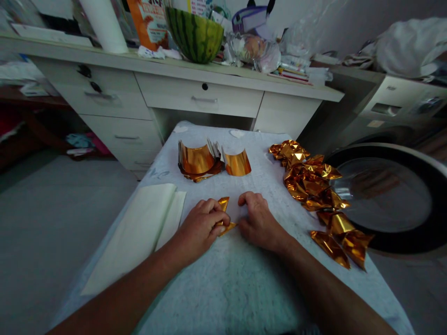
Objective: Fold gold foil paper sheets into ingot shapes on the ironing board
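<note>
Near the middle of the cloth-covered table, my left hand is closed on a small piece of folded gold foil, whose pointed ends stick out past the fingers. Just to its right, my right hand has curled fingers, and whether anything is between them is hidden. Beyond the hands lie a stack of curved gold foil sheets and a single curved gold sheet. Several folded gold foil pieces form a pile along the table's right side.
Folded pale paper lies at the table's left. Behind stands a white counter with drawers, carrying a cut watermelon, an orange bag and a paper roll. A washing machine's open round door is beside the table's right edge.
</note>
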`<action>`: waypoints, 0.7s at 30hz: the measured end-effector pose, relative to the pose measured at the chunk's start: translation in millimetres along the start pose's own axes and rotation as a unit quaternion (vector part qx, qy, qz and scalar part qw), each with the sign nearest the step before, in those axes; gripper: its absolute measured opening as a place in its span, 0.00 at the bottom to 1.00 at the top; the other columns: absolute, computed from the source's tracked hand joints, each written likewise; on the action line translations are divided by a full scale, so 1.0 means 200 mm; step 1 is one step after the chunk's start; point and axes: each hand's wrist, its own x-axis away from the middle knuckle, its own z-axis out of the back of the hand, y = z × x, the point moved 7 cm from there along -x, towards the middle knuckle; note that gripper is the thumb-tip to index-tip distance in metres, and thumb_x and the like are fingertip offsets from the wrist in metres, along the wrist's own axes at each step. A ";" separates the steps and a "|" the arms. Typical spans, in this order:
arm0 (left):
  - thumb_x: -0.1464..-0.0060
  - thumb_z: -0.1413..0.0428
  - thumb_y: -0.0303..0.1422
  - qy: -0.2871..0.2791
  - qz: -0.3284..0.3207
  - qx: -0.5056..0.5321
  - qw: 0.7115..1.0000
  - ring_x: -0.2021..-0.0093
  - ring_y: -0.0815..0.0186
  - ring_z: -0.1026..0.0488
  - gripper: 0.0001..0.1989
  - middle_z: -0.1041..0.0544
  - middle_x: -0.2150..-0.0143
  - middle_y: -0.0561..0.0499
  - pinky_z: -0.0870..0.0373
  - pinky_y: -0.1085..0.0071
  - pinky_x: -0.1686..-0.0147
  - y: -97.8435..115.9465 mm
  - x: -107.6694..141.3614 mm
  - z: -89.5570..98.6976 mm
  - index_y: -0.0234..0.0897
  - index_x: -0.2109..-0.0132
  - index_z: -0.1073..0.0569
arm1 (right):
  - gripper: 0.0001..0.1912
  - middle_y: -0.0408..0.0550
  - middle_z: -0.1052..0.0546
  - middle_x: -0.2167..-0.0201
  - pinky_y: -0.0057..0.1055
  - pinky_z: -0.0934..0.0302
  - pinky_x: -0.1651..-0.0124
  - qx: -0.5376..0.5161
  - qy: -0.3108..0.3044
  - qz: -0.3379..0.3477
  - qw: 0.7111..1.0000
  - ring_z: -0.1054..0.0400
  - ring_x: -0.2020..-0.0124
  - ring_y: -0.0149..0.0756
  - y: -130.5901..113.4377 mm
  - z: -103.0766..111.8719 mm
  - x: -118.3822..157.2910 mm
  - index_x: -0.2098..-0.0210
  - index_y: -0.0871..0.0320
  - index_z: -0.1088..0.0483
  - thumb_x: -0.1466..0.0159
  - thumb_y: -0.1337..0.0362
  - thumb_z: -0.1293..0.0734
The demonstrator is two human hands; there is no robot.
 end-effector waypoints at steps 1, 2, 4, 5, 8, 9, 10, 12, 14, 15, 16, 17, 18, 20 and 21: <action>0.43 0.46 0.24 -0.002 0.003 -0.002 1.000 0.54 0.59 0.34 0.07 0.30 0.57 0.50 0.34 0.60 0.54 0.00 0.00 0.00 0.42 0.63 0.27 | 0.17 0.49 0.31 0.61 0.39 0.43 0.54 -0.007 0.017 -0.009 1.000 0.40 0.58 0.43 0.02 0.01 -0.01 0.60 0.56 0.38 0.50 0.73 0.39; 0.44 0.46 0.24 0.000 0.009 -0.005 1.000 0.55 0.59 0.34 0.07 0.30 0.57 0.50 0.34 0.60 0.54 0.01 0.00 0.00 0.41 0.63 0.28 | 0.15 0.49 0.31 0.62 0.39 0.43 0.54 -0.010 0.035 -0.020 0.999 0.40 0.58 0.42 0.03 0.02 -0.01 0.61 0.56 0.38 0.49 0.72 0.39; 0.46 0.45 0.24 0.022 0.030 -0.019 0.999 0.55 0.58 0.35 0.06 0.32 0.58 0.50 0.34 0.60 0.55 0.00 0.01 0.02 0.40 0.62 0.32 | 0.10 0.49 0.31 0.61 0.41 0.44 0.52 -0.003 0.065 -0.040 0.997 0.40 0.57 0.43 0.06 0.03 -0.02 0.62 0.56 0.37 0.45 0.70 0.38; 0.47 0.44 0.25 0.043 0.039 -0.030 0.998 0.54 0.57 0.35 0.09 0.32 0.57 0.49 0.34 0.59 0.54 -0.01 0.01 0.03 0.40 0.59 0.33 | 0.09 0.50 0.31 0.59 0.42 0.44 0.51 0.004 0.073 -0.049 0.996 0.41 0.56 0.44 0.07 0.03 -0.03 0.61 0.57 0.35 0.43 0.68 0.37; 0.50 0.40 0.28 0.106 0.044 -0.069 0.991 0.49 0.53 0.37 0.23 0.34 0.50 0.45 0.36 0.54 0.49 -0.01 0.03 0.06 0.40 0.48 0.38 | 0.12 0.53 0.32 0.55 0.45 0.45 0.49 0.023 0.070 -0.068 0.995 0.41 0.53 0.47 0.09 0.02 -0.04 0.56 0.57 0.32 0.40 0.64 0.35; 0.50 0.39 0.29 0.118 0.041 -0.079 0.989 0.47 0.52 0.38 0.27 0.35 0.48 0.44 0.37 0.53 0.48 -0.01 0.03 0.06 0.40 0.45 0.40 | 0.13 0.53 0.31 0.55 0.45 0.46 0.49 0.026 0.066 -0.070 0.995 0.41 0.52 0.47 0.09 0.02 -0.04 0.55 0.57 0.32 0.40 0.64 0.34; 0.50 0.39 0.29 0.123 0.041 -0.086 0.988 0.46 0.51 0.38 0.29 0.36 0.47 0.43 0.37 0.52 0.47 -0.02 0.03 0.06 0.39 0.44 0.41 | 0.13 0.53 0.31 0.54 0.45 0.46 0.49 0.028 0.062 -0.070 0.995 0.40 0.52 0.47 0.09 0.02 -0.04 0.55 0.57 0.31 0.39 0.64 0.34; 0.50 0.38 0.31 0.124 0.048 -0.095 0.987 0.45 0.50 0.39 0.31 0.36 0.45 0.42 0.38 0.51 0.46 -0.03 0.04 0.05 0.39 0.42 0.42 | 0.12 0.53 0.31 0.54 0.45 0.45 0.49 0.031 0.056 -0.068 0.996 0.40 0.52 0.47 0.09 0.02 -0.04 0.55 0.56 0.30 0.39 0.64 0.34; 0.50 0.38 0.33 0.121 0.063 -0.109 0.985 0.45 0.49 0.39 0.31 0.35 0.45 0.41 0.38 0.51 0.46 -0.05 0.04 0.06 0.37 0.41 0.42 | 0.13 0.53 0.30 0.54 0.45 0.45 0.49 0.032 0.050 -0.064 0.996 0.40 0.52 0.48 0.08 0.02 -0.04 0.54 0.56 0.29 0.38 0.64 0.34; 0.50 0.38 0.35 0.119 0.072 -0.120 0.983 0.45 0.48 0.39 0.31 0.35 0.45 0.40 0.38 0.51 0.47 -0.06 0.04 0.06 0.36 0.42 0.41 | 0.13 0.53 0.30 0.54 0.45 0.45 0.49 0.032 0.048 -0.059 0.997 0.40 0.52 0.48 0.07 0.02 -0.04 0.53 0.57 0.29 0.38 0.63 0.34; 0.50 0.38 0.36 0.114 0.081 -0.130 0.982 0.46 0.48 0.39 0.30 0.34 0.46 0.41 0.37 0.50 0.48 -0.07 0.05 0.06 0.36 0.42 0.39 | 0.14 0.53 0.30 0.53 0.45 0.45 0.49 0.030 0.046 -0.052 0.997 0.40 0.52 0.47 0.07 0.02 -0.04 0.52 0.57 0.29 0.38 0.63 0.34; 0.49 0.38 0.38 0.107 0.086 -0.137 0.981 0.47 0.48 0.38 0.28 0.34 0.47 0.41 0.37 0.50 0.49 -0.07 0.05 0.06 0.37 0.44 0.37 | 0.15 0.53 0.30 0.53 0.45 0.45 0.48 0.026 0.044 -0.042 0.998 0.40 0.51 0.47 0.06 0.01 -0.04 0.51 0.57 0.30 0.38 0.64 0.34; 0.49 0.38 0.39 0.098 0.087 -0.139 0.982 0.48 0.48 0.38 0.26 0.33 0.47 0.42 0.37 0.51 0.50 -0.07 0.05 0.06 0.38 0.45 0.35 | 0.16 0.53 0.30 0.52 0.45 0.46 0.48 0.021 0.043 -0.031 0.998 0.41 0.51 0.47 0.05 0.02 -0.03 0.50 0.57 0.30 0.38 0.64 0.34; 0.48 0.39 0.38 0.084 0.078 -0.128 0.985 0.49 0.50 0.37 0.22 0.32 0.48 0.44 0.37 0.53 0.50 -0.07 0.05 0.05 0.40 0.47 0.33 | 0.17 0.52 0.30 0.50 0.44 0.46 0.46 0.004 0.043 -0.008 0.999 0.41 0.49 0.45 0.02 0.02 -0.03 0.48 0.56 0.30 0.37 0.66 0.35; 0.47 0.40 0.37 0.080 0.070 -0.117 0.987 0.49 0.51 0.37 0.21 0.32 0.49 0.45 0.38 0.54 0.50 -0.06 0.05 0.05 0.41 0.47 0.33 | 0.16 0.51 0.30 0.49 0.44 0.47 0.45 -0.006 0.042 0.003 0.999 0.42 0.48 0.45 0.01 0.02 -0.03 0.48 0.56 0.31 0.35 0.67 0.36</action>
